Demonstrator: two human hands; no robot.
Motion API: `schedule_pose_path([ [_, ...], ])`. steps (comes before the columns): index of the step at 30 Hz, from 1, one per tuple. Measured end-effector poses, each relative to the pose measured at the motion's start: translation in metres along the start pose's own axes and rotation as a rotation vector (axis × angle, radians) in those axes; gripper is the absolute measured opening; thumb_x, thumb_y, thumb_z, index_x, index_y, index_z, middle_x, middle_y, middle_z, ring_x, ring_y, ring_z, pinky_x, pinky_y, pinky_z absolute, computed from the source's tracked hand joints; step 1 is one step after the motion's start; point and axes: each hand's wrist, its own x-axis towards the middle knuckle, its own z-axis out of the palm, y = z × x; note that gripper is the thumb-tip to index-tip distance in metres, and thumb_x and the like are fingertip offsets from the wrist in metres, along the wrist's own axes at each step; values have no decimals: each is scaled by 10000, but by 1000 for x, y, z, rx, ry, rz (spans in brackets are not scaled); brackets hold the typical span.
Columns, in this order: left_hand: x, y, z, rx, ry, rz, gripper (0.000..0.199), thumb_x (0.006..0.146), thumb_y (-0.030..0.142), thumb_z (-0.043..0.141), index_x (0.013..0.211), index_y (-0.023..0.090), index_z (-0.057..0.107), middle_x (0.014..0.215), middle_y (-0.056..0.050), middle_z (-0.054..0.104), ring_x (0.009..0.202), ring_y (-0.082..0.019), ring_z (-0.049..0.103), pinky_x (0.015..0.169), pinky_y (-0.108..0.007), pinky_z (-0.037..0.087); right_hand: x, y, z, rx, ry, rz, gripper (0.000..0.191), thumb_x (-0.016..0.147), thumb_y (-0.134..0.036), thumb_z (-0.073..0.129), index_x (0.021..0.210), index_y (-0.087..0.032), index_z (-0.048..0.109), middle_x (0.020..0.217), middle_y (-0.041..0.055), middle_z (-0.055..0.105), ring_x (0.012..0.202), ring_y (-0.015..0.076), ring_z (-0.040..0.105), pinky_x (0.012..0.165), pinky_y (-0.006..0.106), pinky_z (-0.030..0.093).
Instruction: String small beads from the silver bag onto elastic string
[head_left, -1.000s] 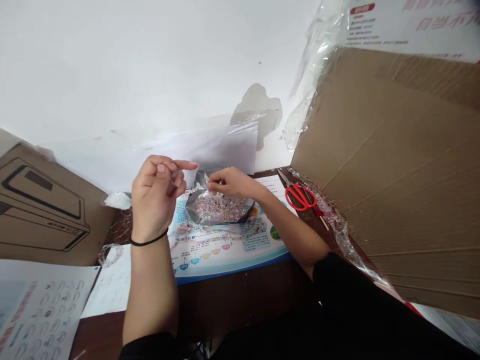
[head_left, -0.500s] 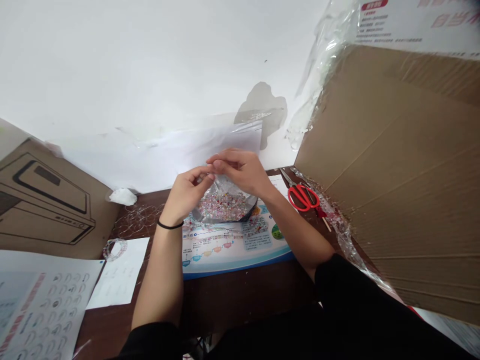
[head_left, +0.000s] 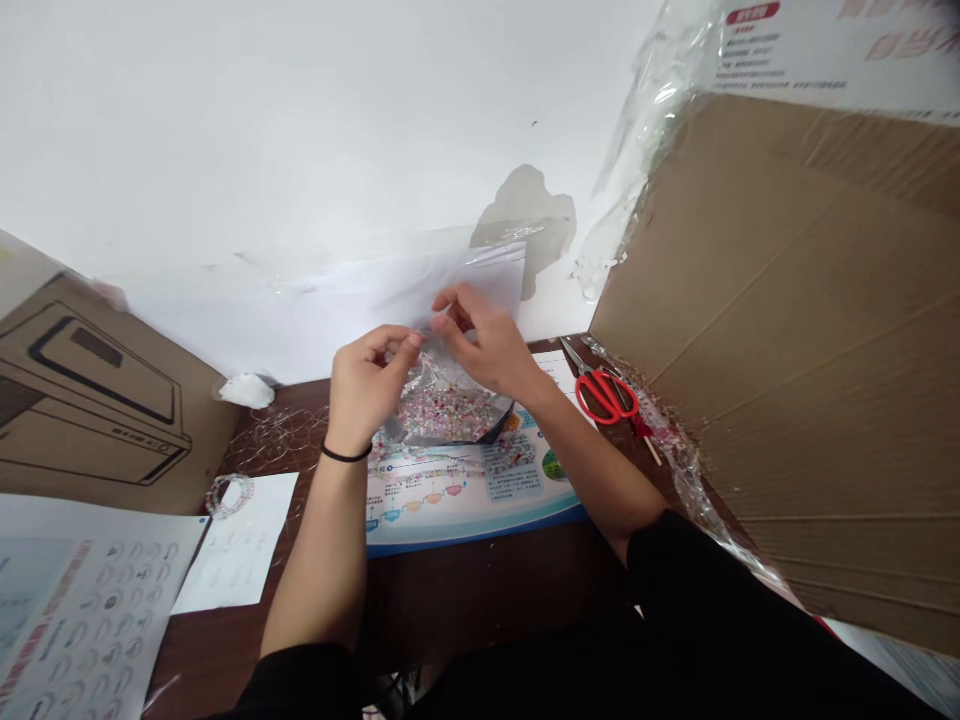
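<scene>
We look down on a white plaster wall (head_left: 300,130) with a grey damp stain, and a large flap of brown corrugated cardboard (head_left: 787,340) closes off the right side of our view. Below them runs a dark brown wooden table (head_left: 480,590), its far edge against the wall. Near the table's left corner lie a printed cardboard box panel (head_left: 97,400) and a white printed sheet with rows of small diagrams (head_left: 82,610). A blue-edged printed poster (head_left: 465,500) lies at the middle of the table, and on it rests an open silver foil pouch (head_left: 446,412) full of tiny multicoloured beads. Both hands work just above the pouch's mouth. Our left hand (head_left: 367,380), a black hair tie on its wrist, has its fingers (head_left: 409,342) drawn together, though we cannot tell whether they pinch anything. Our right hand (head_left: 480,340) has its fingers (head_left: 450,310) curved and slightly apart. Red-handled scissors (head_left: 604,395) lie beyond the poster's right edge, beside crumpled clear plastic film (head_left: 679,470). Nothing stands between the hands and the pouch.
</scene>
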Motion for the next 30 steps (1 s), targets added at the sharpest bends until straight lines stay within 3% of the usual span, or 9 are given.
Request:
schedule_pose_path([
  [2, 0, 1, 0, -30, 71, 9, 181, 791, 320, 638, 835, 163, 716, 604, 3, 598, 540, -96, 502, 503, -209, 377, 1, 7, 2, -58, -56, 95, 330, 927, -458, 437, 1034, -157, 521, 732, -2, 576, 664, 115, 508, 661, 273, 400],
  [5, -1, 1, 1, -62, 119, 16, 202, 787, 337, 648, 856, 170, 737, 613, -4, 612, 548, -98, 523, 497, -205, 386, 2, 16, 3, -47, -291, 122, 316, 898, -457, 494, 1001, -165, 556, 890, 45, 631, 749, 127, 537, 683, 267, 396],
  [7, -1, 1, 2, -80, 114, 19, 210, 792, 341, 646, 870, 173, 744, 623, -8, 627, 565, -103, 547, 520, -209, 409, 2, 17, 4, 9, -420, 92, 281, 884, -428, 525, 985, -173, 580, 976, 50, 639, 768, 118, 544, 692, 256, 397],
  [9, -1, 0, 1, -87, 75, 12, 215, 795, 346, 649, 874, 171, 746, 630, -14, 642, 580, -111, 566, 536, -216, 422, 2, 16, 5, 79, -479, 104, 255, 892, -409, 510, 942, -173, 594, 930, 33, 641, 697, 93, 532, 654, 241, 391],
  [15, -1, 4, -12, -25, 27, 4, 226, 827, 318, 621, 956, 175, 739, 658, -14, 652, 535, -86, 512, 492, -202, 384, 4, 14, -1, 104, -479, 212, 263, 899, -347, 468, 910, -151, 642, 676, -3, 595, 566, 76, 482, 571, 230, 352],
  [19, -2, 7, -22, 1, 62, 22, 217, 857, 302, 587, 970, 184, 729, 688, -18, 663, 517, -79, 488, 473, -205, 368, 4, 20, -7, -252, -424, 231, 241, 877, -264, 472, 867, -152, 686, 704, 30, 630, 632, 109, 501, 601, 254, 322],
  [23, -2, 7, -25, 18, 32, 29, 191, 866, 290, 569, 924, 191, 722, 716, -19, 678, 567, -95, 535, 507, -214, 395, 2, 26, -6, -512, -535, 295, 223, 845, -220, 487, 793, -172, 698, 801, 69, 666, 671, 138, 514, 584, 269, 296],
  [27, -2, 7, -22, 48, -5, 33, 205, 876, 303, 549, 878, 173, 707, 763, -36, 699, 585, -104, 546, 528, -224, 411, 0, 25, -5, -436, -659, 265, 238, 803, -156, 487, 892, -186, 706, 838, 59, 673, 665, 127, 529, 580, 253, 332],
  [30, -3, 7, -21, 75, -1, 50, 208, 884, 296, 537, 876, 171, 704, 781, -40, 702, 591, -107, 544, 534, -226, 408, 2, 25, -6, -186, -606, 281, 330, 746, -74, 443, 962, -171, 674, 906, 51, 666, 646, 101, 547, 568, 232, 385],
])
